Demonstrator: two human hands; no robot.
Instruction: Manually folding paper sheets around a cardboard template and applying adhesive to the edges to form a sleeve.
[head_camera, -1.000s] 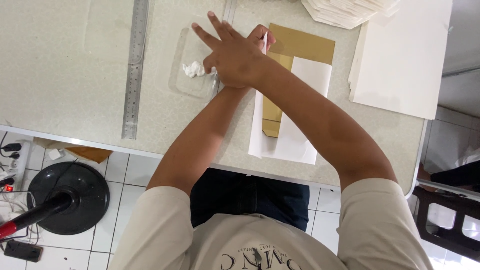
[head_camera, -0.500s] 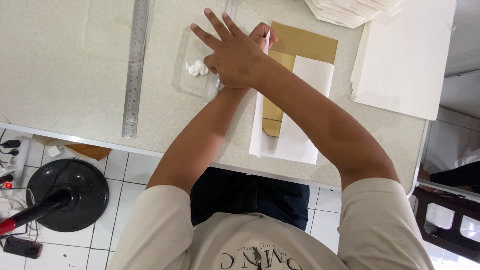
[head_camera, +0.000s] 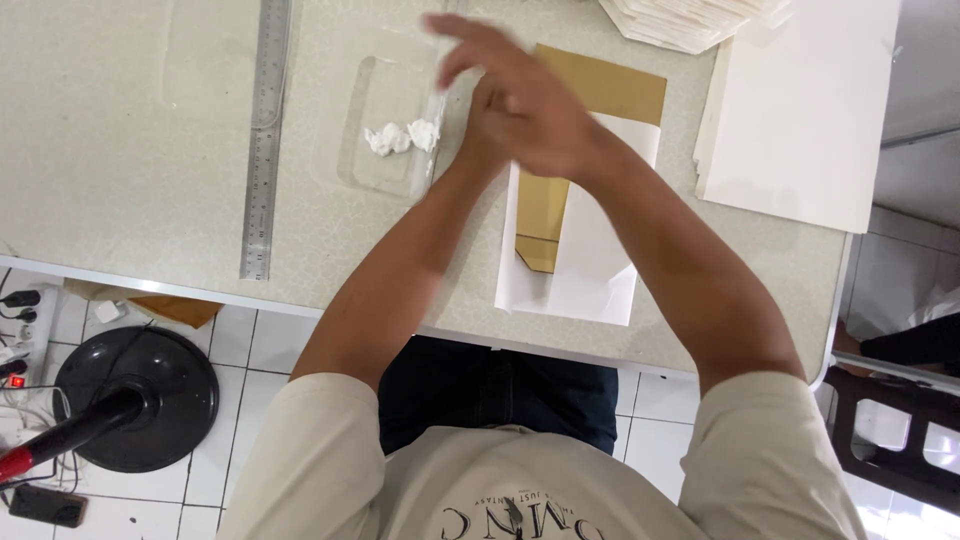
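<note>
Hands (head_camera: 520, 115) overlapped above gold card (head_camera: 590, 90), white sheet (head_camera: 580, 270).

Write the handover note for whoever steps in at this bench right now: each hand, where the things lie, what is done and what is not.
Right hand: fingers spread, blurred, over the gold card sheet; whether it grips anything cannot be told.
Left hand: mostly hidden under the right; its grip cannot be told.
The gold sheet lies on a white paper sheet at the table's near edge; only a narrow gold strip reaches down the white sheet.
A clear plastic tray beside the hands holds a white dab of paste. Steel ruler further left, white boards stacked right.
Done: sheets laid out. Whether the gold sheet is stuck down cannot be told.
</note>
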